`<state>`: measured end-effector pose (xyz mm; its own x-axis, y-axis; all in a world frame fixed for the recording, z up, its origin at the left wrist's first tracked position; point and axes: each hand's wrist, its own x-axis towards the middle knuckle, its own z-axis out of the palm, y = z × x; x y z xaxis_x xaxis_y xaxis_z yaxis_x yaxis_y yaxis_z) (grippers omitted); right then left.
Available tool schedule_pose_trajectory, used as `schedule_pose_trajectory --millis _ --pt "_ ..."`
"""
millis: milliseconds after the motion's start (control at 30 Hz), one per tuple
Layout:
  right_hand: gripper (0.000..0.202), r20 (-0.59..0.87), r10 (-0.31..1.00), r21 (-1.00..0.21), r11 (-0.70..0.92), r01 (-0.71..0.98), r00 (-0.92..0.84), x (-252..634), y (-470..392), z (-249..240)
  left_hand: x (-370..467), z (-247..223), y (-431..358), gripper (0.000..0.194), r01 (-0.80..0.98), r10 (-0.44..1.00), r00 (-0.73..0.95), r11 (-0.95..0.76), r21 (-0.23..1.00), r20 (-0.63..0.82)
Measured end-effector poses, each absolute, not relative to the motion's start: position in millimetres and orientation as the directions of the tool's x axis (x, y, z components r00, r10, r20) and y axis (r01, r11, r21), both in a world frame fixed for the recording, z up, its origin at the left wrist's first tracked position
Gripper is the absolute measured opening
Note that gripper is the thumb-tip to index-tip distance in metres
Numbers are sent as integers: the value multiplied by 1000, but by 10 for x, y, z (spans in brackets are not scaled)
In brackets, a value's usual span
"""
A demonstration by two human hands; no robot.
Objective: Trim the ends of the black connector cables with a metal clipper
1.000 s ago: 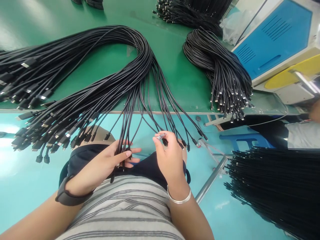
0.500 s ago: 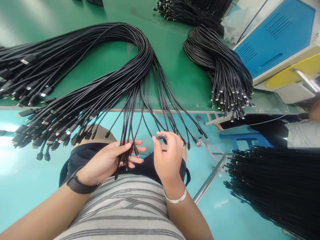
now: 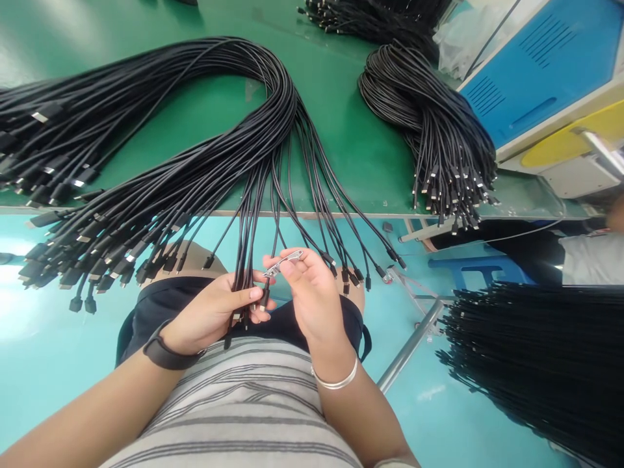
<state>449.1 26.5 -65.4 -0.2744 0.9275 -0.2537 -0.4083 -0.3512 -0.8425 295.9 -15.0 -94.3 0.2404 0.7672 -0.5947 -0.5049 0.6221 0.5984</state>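
Note:
My left hand [image 3: 207, 312] is closed around several black USB cables [image 3: 246, 244] that hang over the table edge into my lap. Their connector ends stick out below the thumb and fingers. One connector [image 3: 264, 299] points downward beside the left thumb tip. In my right hand [image 3: 316, 296] is a small silver nail clipper [image 3: 283, 263], pinched between thumb and fingers. The clipper's tip is right by the cable of that connector; whether it touches cannot be made out. More cables from the large curved bundle [image 3: 273, 84] hang to both sides of my hands.
The bundle lies on a green table [image 3: 331, 175]. A second cable bundle [image 3: 429, 123] rests at right, with more cables [image 3: 361, 16] behind it. A blue-and-white machine [image 3: 550, 65] stands at far right. Below are a metal bar [image 3: 409, 348], a blue stool [image 3: 480, 266] and a dark cable pile [image 3: 541, 357].
My right hand has moved left with the nail clipper, up to the cables in my left hand. The left fingers have closed more around the cables, bringing one connector beside the thumb.

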Motion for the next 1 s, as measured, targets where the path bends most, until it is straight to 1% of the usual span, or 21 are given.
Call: schedule_pose_trajectory --millis 67,133,300,467,633,867,1000 --pt "17 -271 922 -838 -368 -404 -277 4490 262 -667 2963 -932 -141 36 -497 766 253 627 600 -590" --pt "17 -280 920 -830 -377 -412 -275 4483 237 -686 2977 -919 -142 35 -474 777 248 618 627 -578" --pt "15 -238 960 -844 -278 -459 -144 4482 95 -763 3031 -844 -178 33 -386 817 128 563 731 -562" --pt "18 -300 948 -827 -316 -466 -111 4490 7 -824 3044 -830 -198 32 -310 844 88 528 791 -529" --pt "19 -309 945 -820 -322 -473 -107 4468 7 -812 3027 -887 -205 30 -282 852 88 518 807 -516" --pt "22 -327 939 -829 -337 -447 -103 4462 13 -801 3028 -886 -192 30 -308 852 93 517 799 -516" --pt "21 -317 944 -837 -321 -443 -86 4465 30 -787 3052 -845 -182 29 -311 840 66 530 789 -538"
